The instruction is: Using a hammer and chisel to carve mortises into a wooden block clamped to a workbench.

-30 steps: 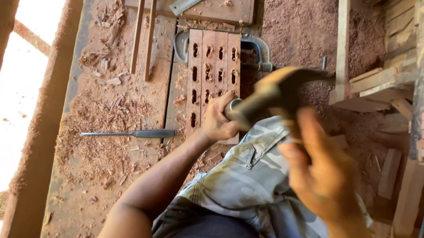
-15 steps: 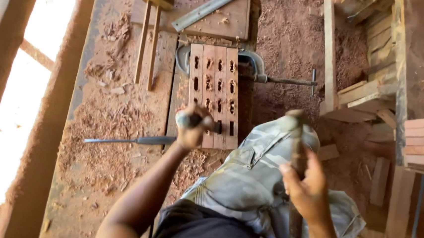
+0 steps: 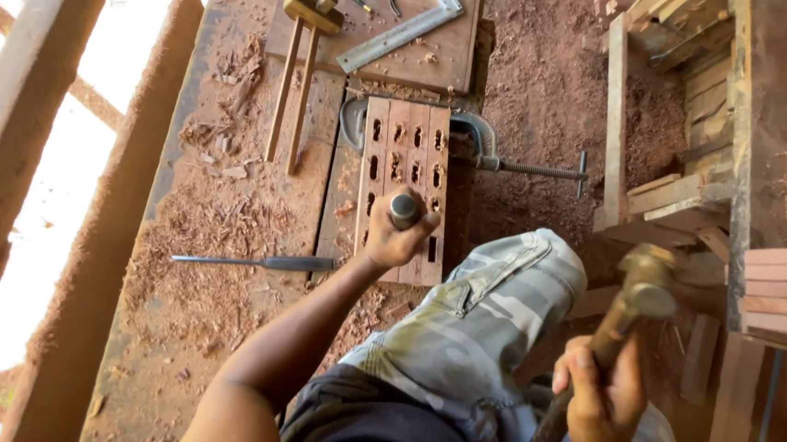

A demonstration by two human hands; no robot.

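Gripping the chisel (image 3: 402, 211) upright on the slotted board (image 3: 405, 148) near the desk's (image 3: 227, 228) right edge, the left hand (image 3: 396, 235) is nearer — the right hand (image 3: 597, 406) clasps the hammer (image 3: 622, 315) well apart, off the desk's right side.

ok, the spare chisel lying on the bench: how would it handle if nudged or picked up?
The spare chisel looks stiff, a slim metal bar. Probably heavy for its size. Its round handle might roll if pushed, though the shavings around it should damp that.
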